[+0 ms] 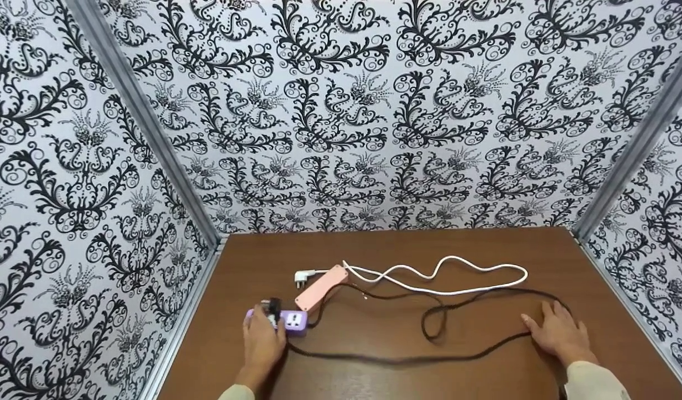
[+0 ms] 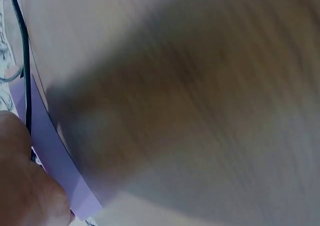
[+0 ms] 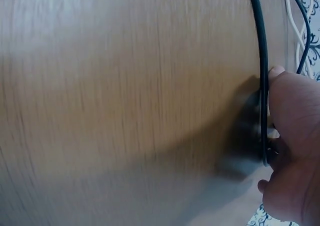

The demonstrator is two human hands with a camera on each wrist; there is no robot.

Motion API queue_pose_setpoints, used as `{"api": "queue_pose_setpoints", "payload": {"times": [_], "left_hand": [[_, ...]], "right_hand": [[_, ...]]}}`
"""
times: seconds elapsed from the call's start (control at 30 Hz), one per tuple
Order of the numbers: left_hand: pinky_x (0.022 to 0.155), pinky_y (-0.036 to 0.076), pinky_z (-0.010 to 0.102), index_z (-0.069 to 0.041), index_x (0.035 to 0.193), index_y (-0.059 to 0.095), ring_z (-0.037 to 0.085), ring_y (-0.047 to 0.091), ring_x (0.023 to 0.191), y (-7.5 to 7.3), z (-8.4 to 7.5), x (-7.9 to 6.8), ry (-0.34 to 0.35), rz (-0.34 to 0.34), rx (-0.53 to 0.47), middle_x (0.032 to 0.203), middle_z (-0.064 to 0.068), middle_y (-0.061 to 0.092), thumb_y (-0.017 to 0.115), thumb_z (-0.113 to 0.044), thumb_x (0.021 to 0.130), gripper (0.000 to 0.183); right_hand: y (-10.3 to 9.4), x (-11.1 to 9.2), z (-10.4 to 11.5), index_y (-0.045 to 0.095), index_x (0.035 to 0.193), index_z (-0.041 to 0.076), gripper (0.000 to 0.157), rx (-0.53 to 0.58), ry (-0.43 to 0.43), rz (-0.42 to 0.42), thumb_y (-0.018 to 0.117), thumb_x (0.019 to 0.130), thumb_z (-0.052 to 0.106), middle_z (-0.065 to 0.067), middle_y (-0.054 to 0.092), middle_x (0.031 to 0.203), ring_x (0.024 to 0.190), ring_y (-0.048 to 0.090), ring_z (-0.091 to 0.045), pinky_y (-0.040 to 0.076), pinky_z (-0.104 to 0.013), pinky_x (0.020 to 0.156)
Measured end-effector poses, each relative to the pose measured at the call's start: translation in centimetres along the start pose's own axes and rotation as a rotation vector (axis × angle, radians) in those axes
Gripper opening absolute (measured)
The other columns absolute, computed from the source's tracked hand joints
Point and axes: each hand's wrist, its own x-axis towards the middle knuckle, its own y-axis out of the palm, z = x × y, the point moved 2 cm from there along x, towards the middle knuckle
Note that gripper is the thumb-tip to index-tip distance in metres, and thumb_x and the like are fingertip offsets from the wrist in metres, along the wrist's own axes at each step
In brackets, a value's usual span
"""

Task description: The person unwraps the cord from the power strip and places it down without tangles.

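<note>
At the front left of the table, my left hand (image 1: 263, 341) grips the left part of a purple power strip (image 1: 298, 329). Between its thumb and fingers a black plug (image 1: 272, 306) stands over the strip. Close by that hand, in the left wrist view, a black cable (image 2: 25, 51) crosses the strip's side. My right hand (image 1: 560, 332) rests on the table at the right, fingers extended and thumb out to the side. The black cable runs beneath it, and in the right wrist view the thumb tip lies right at the cable (image 3: 262, 51).
A pink power strip (image 1: 321, 288) lies at an angle behind the purple one, with a white plug (image 1: 303, 276) beside it. Its white cable (image 1: 457, 292) stretches rightward in waves. Patterned walls (image 1: 341, 111) surround the brown table (image 1: 374, 383) at the back and sides.
</note>
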Motion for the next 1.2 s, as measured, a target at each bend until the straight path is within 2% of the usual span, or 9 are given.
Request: {"api": "queue_pose_setpoints", "payload": {"times": [0.17, 0.27, 0.4, 0.5, 0.63, 0.8, 0.9, 1.03, 1.2], "left_hand": [[0.113, 0.035, 0.072, -0.002, 0.157, 0.042, 0.053, 0.056, 0.132, -0.8, 1.7, 1.0, -0.122, 0.021, 0.005, 0.138, 0.034, 0.060, 0.072, -0.018, 0.095, 0.072], [0.115, 0.030, 0.076, -0.011, 0.158, 0.047, 0.051, 0.052, 0.136, -1.1, 2.3, 1.4, -0.180, 0.059, -0.006, 0.140, 0.033, 0.056, 0.068, -0.019, 0.096, 0.065], [0.118, 0.023, 0.078, -0.006, 0.149, 0.052, 0.056, 0.045, 0.138, -1.3, 2.6, 1.6, -0.227, 0.095, -0.077, 0.142, 0.037, 0.047, 0.065, -0.019, 0.095, 0.058], [0.118, 0.023, 0.075, -0.001, 0.141, 0.052, 0.060, 0.043, 0.137, -1.3, 3.0, 1.5, -0.243, 0.097, -0.130, 0.142, 0.038, 0.042, 0.067, -0.019, 0.090, 0.056], [0.115, 0.033, 0.070, -0.002, 0.127, 0.056, 0.059, 0.048, 0.132, -1.5, 3.7, 1.2, -0.237, 0.089, -0.179, 0.141, 0.034, 0.042, 0.073, -0.018, 0.087, 0.047], [0.105, 0.049, 0.066, -0.003, 0.110, 0.058, 0.052, 0.060, 0.120, -2.2, 4.5, 0.9, -0.181, 0.091, -0.258, 0.133, 0.027, 0.050, 0.082, -0.016, 0.089, 0.035], [0.113, 0.046, 0.066, -0.002, 0.105, 0.057, 0.056, 0.057, 0.130, -2.5, 4.7, 0.8, -0.123, 0.091, -0.304, 0.129, 0.029, 0.055, 0.089, -0.019, 0.086, 0.040], [0.121, 0.035, 0.070, -0.002, 0.097, 0.055, 0.065, 0.043, 0.145, -2.6, 5.1, 0.8, -0.072, 0.091, -0.362, 0.133, 0.037, 0.056, 0.097, -0.022, 0.077, 0.050], [0.122, 0.034, 0.070, -0.004, 0.091, 0.052, 0.065, 0.036, 0.149, -3.1, 5.3, 0.6, -0.085, 0.154, -0.359, 0.144, 0.038, 0.052, 0.100, -0.026, 0.070, 0.056]], "right_hand": [[-0.4, -0.3, -1.5, 0.026, 0.154, -0.020, 0.098, -0.002, 0.025, 0.010, 0.029, 0.109, 0.067, -0.049, 0.018, 0.160, 0.147, 0.023, -0.068, 0.019, -0.087, 0.112], [-0.6, -0.4, -2.2, 0.023, 0.156, -0.021, 0.102, -0.007, 0.031, 0.015, 0.026, 0.108, 0.070, -0.049, 0.017, 0.160, 0.147, 0.023, -0.068, 0.019, -0.087, 0.110], [-0.3, -0.2, -2.8, 0.020, 0.156, -0.022, 0.108, -0.006, 0.031, 0.023, 0.024, 0.106, 0.074, -0.050, 0.013, 0.160, 0.147, 0.020, -0.069, 0.019, -0.087, 0.108], [-0.2, -0.2, -2.8, 0.019, 0.156, -0.023, 0.110, -0.002, 0.037, 0.037, 0.023, 0.106, 0.075, -0.051, 0.011, 0.160, 0.148, 0.018, -0.069, 0.019, -0.088, 0.108], [-0.4, -0.2, -2.6, 0.019, 0.155, -0.024, 0.110, -0.003, 0.047, 0.050, 0.025, 0.106, 0.074, -0.052, 0.009, 0.159, 0.148, 0.016, -0.069, 0.018, -0.089, 0.109], [-0.5, -0.2, -2.5, 0.017, 0.155, -0.024, 0.110, 0.004, 0.054, 0.065, 0.026, 0.106, 0.074, -0.052, 0.007, 0.160, 0.149, 0.014, -0.069, 0.016, -0.089, 0.110], [-0.4, -0.2, -2.6, 0.016, 0.156, -0.024, 0.110, 0.013, 0.058, 0.074, 0.025, 0.106, 0.074, -0.052, 0.005, 0.160, 0.150, 0.012, -0.069, 0.016, -0.089, 0.110], [-0.4, -0.3, -2.6, 0.014, 0.156, -0.024, 0.109, 0.024, 0.068, 0.085, 0.023, 0.107, 0.073, -0.051, 0.002, 0.161, 0.151, 0.008, -0.068, 0.015, -0.090, 0.111], [-0.5, -0.5, -2.2, 0.010, 0.156, -0.025, 0.108, 0.030, 0.075, 0.119, 0.022, 0.108, 0.071, -0.052, -0.003, 0.161, 0.152, 0.003, -0.068, 0.014, -0.090, 0.112]]}}
